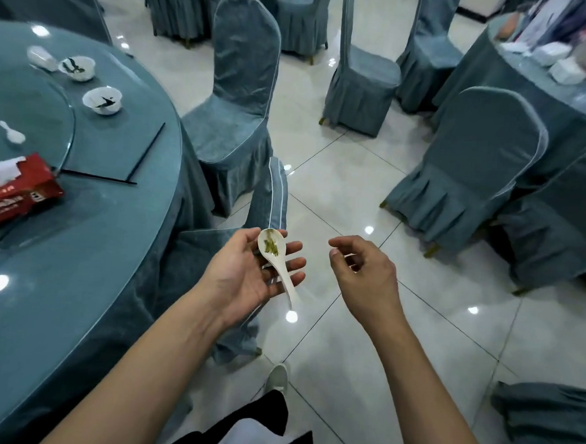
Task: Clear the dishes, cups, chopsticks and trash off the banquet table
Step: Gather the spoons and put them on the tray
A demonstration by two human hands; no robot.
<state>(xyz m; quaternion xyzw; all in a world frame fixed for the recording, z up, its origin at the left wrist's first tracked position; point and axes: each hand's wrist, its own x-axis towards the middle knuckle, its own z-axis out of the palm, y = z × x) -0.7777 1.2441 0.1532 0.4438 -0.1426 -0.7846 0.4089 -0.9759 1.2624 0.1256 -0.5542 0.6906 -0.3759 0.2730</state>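
Our left hand (247, 270) lies palm up with fingers straight, carrying a white spoon (277, 262) over the floor; our right hand (360, 274) hovers beside it, fingers loosely curled, holding nothing. We see the spoon's long axis run from 11 o'clock to 5 o'clock, its bowl with green scraps toward 11 and its handle tip past our fingers toward 5. At 9 o'clock, the round blue surface (94, 244) carries two small bowls (102, 100), a second spoon (12, 133), two black chopsticks (145, 152), one red tissue box (15, 191) and a clear cup (41, 57). Blue-covered chairs (241, 91) stand on glossy tile (339, 176).
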